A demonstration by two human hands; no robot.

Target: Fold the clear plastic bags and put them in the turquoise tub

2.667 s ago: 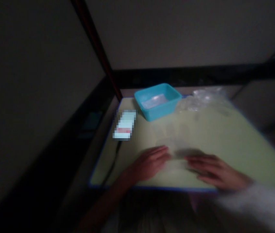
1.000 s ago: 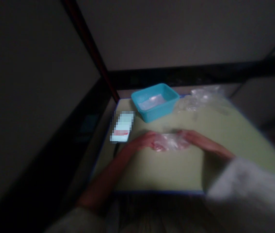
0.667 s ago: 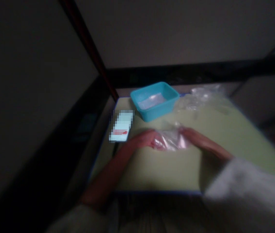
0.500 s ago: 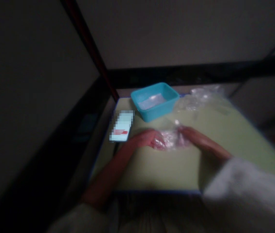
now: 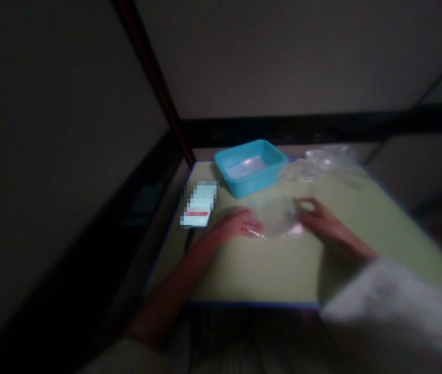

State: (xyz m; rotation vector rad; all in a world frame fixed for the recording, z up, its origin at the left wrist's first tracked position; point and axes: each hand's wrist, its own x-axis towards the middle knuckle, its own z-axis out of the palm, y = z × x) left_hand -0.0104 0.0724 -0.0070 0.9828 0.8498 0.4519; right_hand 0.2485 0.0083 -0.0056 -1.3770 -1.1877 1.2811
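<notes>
A clear plastic bag [image 5: 275,218] lies spread on the pale green table [image 5: 252,275] between my hands. My left hand [image 5: 244,222] rests on the bag's left part with its fingers stretched out. At the bag's right edge, my right hand [image 5: 311,214] pinches the plastic between thumb and fingers. Beyond my hands stands a turquoise basket [image 5: 254,183] with something flat and whitish [image 5: 247,166] inside. The picture is dim and somewhat blurred.
A lit phone [image 5: 200,203], its screen pixelated, lies at the table's left side, with a dark cord [image 5: 189,240] beside it. Crumpled clear plastic [image 5: 322,161] lies at the back right. Walls rise behind and to the left.
The bag between my hands now lies flatter and more spread out. My right hand has moved slightly right, and my left hand's fingers have straightened. The view has shifted a little.
</notes>
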